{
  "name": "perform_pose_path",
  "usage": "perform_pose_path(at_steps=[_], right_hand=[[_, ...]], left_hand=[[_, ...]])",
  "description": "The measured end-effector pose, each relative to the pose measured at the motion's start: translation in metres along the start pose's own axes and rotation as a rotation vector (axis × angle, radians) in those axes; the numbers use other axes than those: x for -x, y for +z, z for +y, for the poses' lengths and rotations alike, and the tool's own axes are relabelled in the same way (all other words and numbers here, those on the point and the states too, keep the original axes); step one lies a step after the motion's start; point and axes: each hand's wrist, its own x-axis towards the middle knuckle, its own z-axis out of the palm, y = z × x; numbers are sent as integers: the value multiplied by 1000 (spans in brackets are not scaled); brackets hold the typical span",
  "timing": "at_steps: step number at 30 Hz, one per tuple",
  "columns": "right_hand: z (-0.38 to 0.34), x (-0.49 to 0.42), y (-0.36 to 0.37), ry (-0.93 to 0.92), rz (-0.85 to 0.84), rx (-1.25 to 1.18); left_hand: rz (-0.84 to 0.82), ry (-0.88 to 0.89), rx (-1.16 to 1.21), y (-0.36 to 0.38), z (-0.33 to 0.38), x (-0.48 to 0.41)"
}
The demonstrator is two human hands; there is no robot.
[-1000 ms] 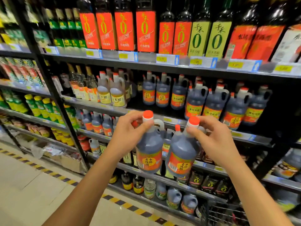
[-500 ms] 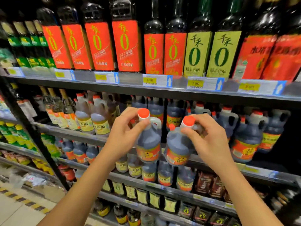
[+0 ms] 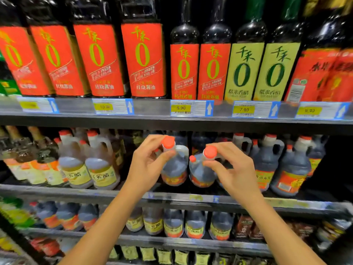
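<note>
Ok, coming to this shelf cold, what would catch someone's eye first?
First the two hands at centre: the left hand grips the left jug by its orange-capped neck and the right hand grips the right jug likewise, side by side at the middle shelf. Above them, on the top shelf, tall dark red-labelled bottles stand out, with two yellow-green-labelled bottles to their right.

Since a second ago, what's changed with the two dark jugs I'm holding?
The left hand and right hand raised the left dark orange-capped plastic jug and its right twin to the gap on the grey metal shelf. Nothing let go; fingers stay round both necks.
</note>
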Motion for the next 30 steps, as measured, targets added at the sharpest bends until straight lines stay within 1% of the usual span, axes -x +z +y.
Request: perform_pose_path(at_steps=[3, 6, 9, 12, 14, 16, 18, 20, 21, 23, 24, 26, 30], right_hand=[[1, 1, 9, 39, -6, 52], [4, -1, 15, 72, -20, 79], [9, -5, 19, 103, -31, 119], [10, -7, 25, 141, -20, 145], [11, -8, 27, 178, -8, 139], [14, -12, 28, 252, -10, 154], [25, -20, 28, 380, -42, 159], [35, -26, 30, 512, -89, 137], [37, -28, 32, 545, -92, 101], [35, -32, 36, 531, -53, -39], [33, -33, 38, 505, -35, -93], [30, -37, 41, 493, -48, -117], [46, -43, 46, 599, -30, -114]], left_hand=[[-28, -17, 17, 2, -17, -4], [-15, -42, 34, 4, -32, -5], [-54, -46, 89, 4, -39, -10], [-47, -124, 63, 4, -52, -16], [-83, -166, 69, 4, -58, -17], [-94, -180, 103, 4, -60, -18], [-72, -193, 132, 6, -66, -24], [-53, -283, 222, 9, -68, -31], [-49, -334, 268, 10, -70, -34], [-40, -395, 304, 14, -75, -38], [-40, -398, 286, 16, -78, -40], [-41, -405, 232, 19, -81, -44], [-27, -421, 149, 27, -84, -54]])
